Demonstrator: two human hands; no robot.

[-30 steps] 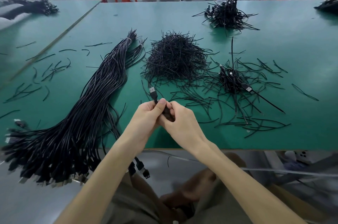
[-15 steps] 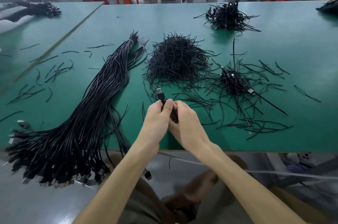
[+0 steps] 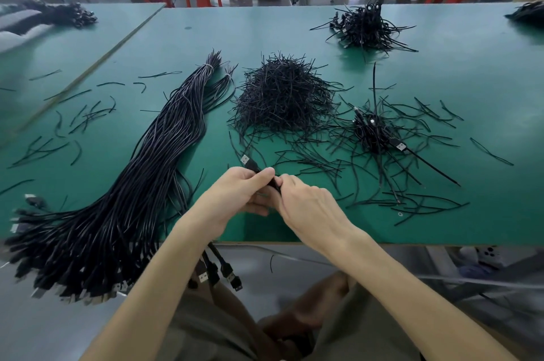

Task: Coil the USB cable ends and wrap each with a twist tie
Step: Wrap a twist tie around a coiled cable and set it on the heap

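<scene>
Left hand (image 3: 239, 190) meets right hand (image 3: 307, 209), fingers curled

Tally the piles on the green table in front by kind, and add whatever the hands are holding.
Loose-cable bundle: 1
Twist-tie heap: 1
Coiled-cable piles, near and far: 2
Dark pile at the far right edge, kind unclear: 1
Cable pinched between left hand and right hand: 1
Total: 6
</scene>
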